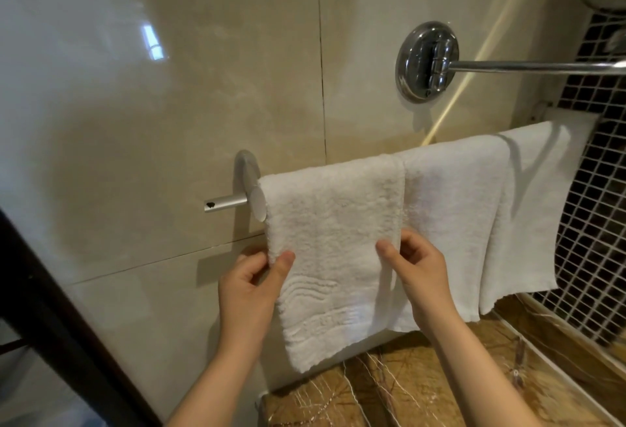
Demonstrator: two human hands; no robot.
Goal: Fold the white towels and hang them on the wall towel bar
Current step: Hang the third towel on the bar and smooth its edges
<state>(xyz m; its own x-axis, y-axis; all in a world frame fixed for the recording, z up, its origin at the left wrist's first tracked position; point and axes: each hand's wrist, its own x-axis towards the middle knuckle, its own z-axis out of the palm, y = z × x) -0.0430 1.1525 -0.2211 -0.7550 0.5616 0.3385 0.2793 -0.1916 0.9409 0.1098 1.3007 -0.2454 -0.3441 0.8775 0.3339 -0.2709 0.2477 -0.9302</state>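
Three folded white towels hang side by side over the wall towel bar [226,203], which shows only at its left end with its round mount. The thick left towel [333,223] is pinched at its left edge by my left hand [252,282], thumb in front. My right hand [418,269] grips the same towel's right edge about halfway down. The middle towel [454,203] and the thinner right towel [533,210] hang untouched to the right.
A chrome wall mount [426,60] with a long arm reaching right sits above the towels. Brown veined marble counter [406,389] lies below. A dark mosaic tile wall [596,216] stands at the right, a dark door frame [57,318] at the lower left.
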